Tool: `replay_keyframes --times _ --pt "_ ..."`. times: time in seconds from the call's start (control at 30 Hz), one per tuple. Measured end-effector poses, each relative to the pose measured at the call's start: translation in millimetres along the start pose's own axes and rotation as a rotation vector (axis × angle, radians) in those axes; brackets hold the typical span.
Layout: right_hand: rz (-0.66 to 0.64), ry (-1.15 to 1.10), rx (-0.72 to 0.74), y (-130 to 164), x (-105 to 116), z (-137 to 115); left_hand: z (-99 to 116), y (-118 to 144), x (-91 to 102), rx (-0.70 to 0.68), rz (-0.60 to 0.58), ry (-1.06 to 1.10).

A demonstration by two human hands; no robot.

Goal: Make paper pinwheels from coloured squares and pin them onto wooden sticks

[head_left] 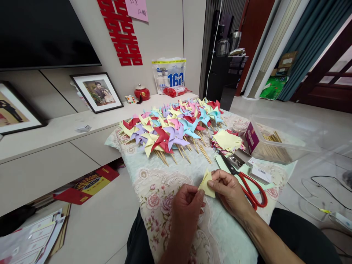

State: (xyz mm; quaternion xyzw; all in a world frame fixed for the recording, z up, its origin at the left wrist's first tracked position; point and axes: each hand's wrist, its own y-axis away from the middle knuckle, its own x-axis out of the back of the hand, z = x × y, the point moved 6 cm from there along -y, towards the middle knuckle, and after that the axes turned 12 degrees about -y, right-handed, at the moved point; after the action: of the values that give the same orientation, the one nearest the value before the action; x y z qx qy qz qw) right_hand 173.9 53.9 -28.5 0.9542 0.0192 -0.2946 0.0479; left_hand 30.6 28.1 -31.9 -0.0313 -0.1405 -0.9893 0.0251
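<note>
Both my hands pinch one small folded yellow paper piece point(206, 183) just above a floral cloth point(154, 183) that covers a low table. My left hand point(187, 207) grips its lower left corner, my right hand point(228, 190) its right edge. Red-handled scissors point(247, 187) lie on the cloth right beside my right hand. Farther back lies a large heap of finished paper pinwheels point(173, 126) on wooden sticks, in red, yellow, blue, purple and pink. A stack of cut paper squares point(227, 141), yellow on top, sits to the right of the heap.
A clear plastic box point(277, 141) with wooden sticks stands at the table's right. A small stapler-like metal piece point(238, 161) lies by the scissors. A low cabinet point(55, 146) with framed photos point(96, 91) runs along the left. Papers point(33, 234) and cables point(321, 190) lie on the floor.
</note>
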Motion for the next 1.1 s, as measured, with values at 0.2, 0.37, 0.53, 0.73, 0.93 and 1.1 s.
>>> replay_keyframes --times 0.2,0.37,0.53,0.73,0.93,1.1 --pt "-0.005 0.005 -0.007 0.5 4.9 5.1 0.2 1.0 1.1 -0.009 0.005 -0.013" --pt "-0.007 -0.016 0.000 -1.4 5.7 6.6 -3.6 -1.5 1.5 -0.006 0.005 0.014" --pt "0.004 -0.065 -0.022 -1.9 2.9 4.6 -4.4 -2.5 1.3 -0.019 -0.012 0.009" --pt "-0.138 0.053 -0.111 -0.1 -5.5 8.1 -3.0 -2.3 0.8 -0.080 -0.055 -0.070" --pt "-0.129 0.173 -0.099 0.3 -4.5 6.6 -4.5 -3.6 -1.7 -0.100 -0.083 -0.195" --pt "-0.129 0.276 -0.095 1.1 -5.5 4.2 -2.6 -4.6 1.3 -0.107 -0.072 -0.270"
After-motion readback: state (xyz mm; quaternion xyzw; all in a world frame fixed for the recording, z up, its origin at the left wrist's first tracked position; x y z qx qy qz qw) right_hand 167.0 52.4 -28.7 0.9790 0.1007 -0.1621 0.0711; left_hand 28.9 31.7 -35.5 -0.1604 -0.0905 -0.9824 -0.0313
